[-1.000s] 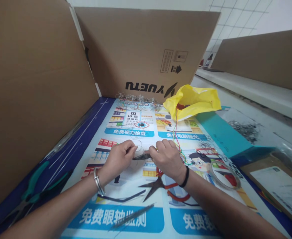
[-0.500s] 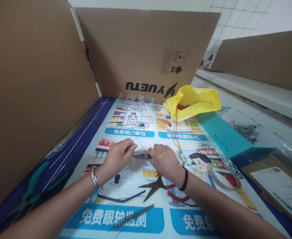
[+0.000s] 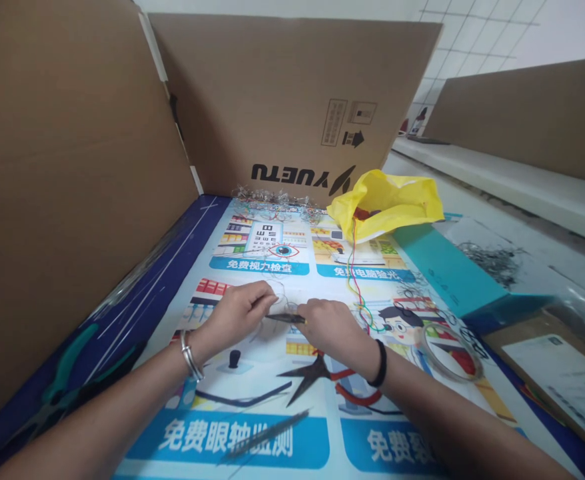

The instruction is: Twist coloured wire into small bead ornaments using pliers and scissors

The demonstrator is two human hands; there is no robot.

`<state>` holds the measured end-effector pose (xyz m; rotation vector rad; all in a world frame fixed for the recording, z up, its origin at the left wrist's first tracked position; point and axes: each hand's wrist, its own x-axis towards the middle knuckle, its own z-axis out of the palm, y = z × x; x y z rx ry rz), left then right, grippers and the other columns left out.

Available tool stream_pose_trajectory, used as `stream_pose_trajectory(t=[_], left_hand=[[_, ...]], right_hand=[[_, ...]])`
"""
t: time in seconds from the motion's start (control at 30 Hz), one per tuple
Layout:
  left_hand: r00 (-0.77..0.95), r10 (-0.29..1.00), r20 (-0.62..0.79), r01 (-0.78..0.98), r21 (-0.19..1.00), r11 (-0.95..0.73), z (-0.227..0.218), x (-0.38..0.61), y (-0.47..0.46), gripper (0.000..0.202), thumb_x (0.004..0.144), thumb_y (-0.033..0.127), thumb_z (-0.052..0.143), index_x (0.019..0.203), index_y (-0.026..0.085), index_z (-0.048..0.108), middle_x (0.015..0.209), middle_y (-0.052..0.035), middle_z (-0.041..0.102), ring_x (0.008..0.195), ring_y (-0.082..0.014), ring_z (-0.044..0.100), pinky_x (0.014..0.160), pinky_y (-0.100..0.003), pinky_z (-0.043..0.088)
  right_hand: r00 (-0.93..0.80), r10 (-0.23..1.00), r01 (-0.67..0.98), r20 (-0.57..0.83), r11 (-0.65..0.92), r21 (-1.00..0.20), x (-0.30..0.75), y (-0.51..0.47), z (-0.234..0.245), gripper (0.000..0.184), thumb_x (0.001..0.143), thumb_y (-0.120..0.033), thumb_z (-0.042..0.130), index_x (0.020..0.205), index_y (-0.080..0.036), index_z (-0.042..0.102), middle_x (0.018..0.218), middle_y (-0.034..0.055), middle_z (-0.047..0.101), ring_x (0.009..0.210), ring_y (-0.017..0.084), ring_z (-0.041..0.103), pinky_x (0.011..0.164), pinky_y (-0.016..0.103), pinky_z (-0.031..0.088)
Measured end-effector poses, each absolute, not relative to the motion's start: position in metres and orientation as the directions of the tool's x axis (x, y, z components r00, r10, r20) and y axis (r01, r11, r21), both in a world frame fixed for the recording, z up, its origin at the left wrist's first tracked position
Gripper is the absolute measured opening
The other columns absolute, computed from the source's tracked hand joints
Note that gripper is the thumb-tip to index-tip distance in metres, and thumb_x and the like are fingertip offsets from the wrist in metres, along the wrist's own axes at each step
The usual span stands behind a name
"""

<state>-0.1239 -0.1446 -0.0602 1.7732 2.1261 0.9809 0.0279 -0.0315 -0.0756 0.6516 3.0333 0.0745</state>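
Note:
Thumb and fingers of my left hand (image 3: 242,309) are pinched together on a thin wire (image 3: 283,288), which loops up between the hands. In my right hand (image 3: 335,330) is a pair of needle-nose pliers (image 3: 285,318). Its dark pointed jaws reach left to just beside my left fingertips, and its handles are hidden in my fist. Whether the jaws grip the wire is too small to tell. Below my right hand lie open scissors (image 3: 312,379) with red handles. A bundle of short dark wires (image 3: 267,437) rests nearer to me.
Cardboard panels (image 3: 282,100) stand behind and at left. A yellow bag (image 3: 387,203) with coloured cords sits at the back right. Tangled wire pieces (image 3: 282,201) line the back. Also around are a tape roll (image 3: 425,343), a teal box (image 3: 445,267) and teal-handled pliers (image 3: 62,373).
The plier jaws look closer together and point more level. My right hand has tilted and lowered slightly. My left hand has stayed nearly in place.

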Motion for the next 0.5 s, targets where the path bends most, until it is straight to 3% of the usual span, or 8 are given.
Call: stream_pose_trajectory(t=[0.2,0.5], left_hand=[[-0.375,0.915,0.151,0.664,0.732,0.152,-0.0632,-0.1241,-0.1435,0.022,0.082,0.030,0.045,0.065,0.019,0.053,0.052,0.0047,0.054,0.049,-0.0106,0.048,0.049,-0.020,0.035],[-0.415,0.907,0.065,0.537,0.823,0.187,-0.0644,-0.1221,-0.1439,0.022,0.080,0.033,0.047,0.063,0.020,0.051,0.046,0.0067,0.049,0.039,-0.0093,0.048,0.045,-0.019,0.037]], right_hand=[[-0.913,0.376,0.391,0.157,0.917,0.077,0.0281,-0.0306,-0.0775,0.014,0.077,-0.031,0.060,0.085,-0.019,0.061,0.084,0.0064,0.062,0.084,0.022,0.055,0.070,0.031,0.036],[-0.920,0.352,0.371,0.172,0.924,0.092,0.0276,-0.0279,-0.0835,0.012,0.076,-0.026,0.060,0.085,-0.018,0.060,0.083,0.0072,0.060,0.081,0.020,0.053,0.069,0.031,0.033]])
